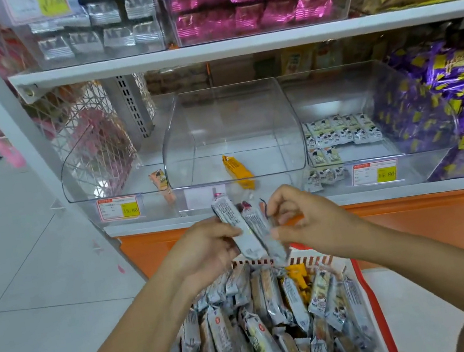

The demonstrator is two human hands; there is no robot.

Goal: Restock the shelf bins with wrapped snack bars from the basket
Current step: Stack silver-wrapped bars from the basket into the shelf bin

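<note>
At the bottom centre of my view, the red-rimmed plastic basket (373, 306) holds a heap of silver-wrapped snack bars (260, 334). Just above it my left hand (206, 250) grips two silver foil bars (249, 231), and my right hand (302, 219) pinches the right-hand one. Beyond, mid-frame, the clear plastic shelf bin (227, 121) holds one yellow-wrapped bar (237, 170).

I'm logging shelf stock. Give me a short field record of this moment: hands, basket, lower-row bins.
left hand: grips two grey bars above the basket
right hand: pinches the same grey bars
basket: heaped with wrapped bars
left bin: one peach bar
middle bin: one yellow bar
right bin: some cow-print packets, mostly bare floor
</note>
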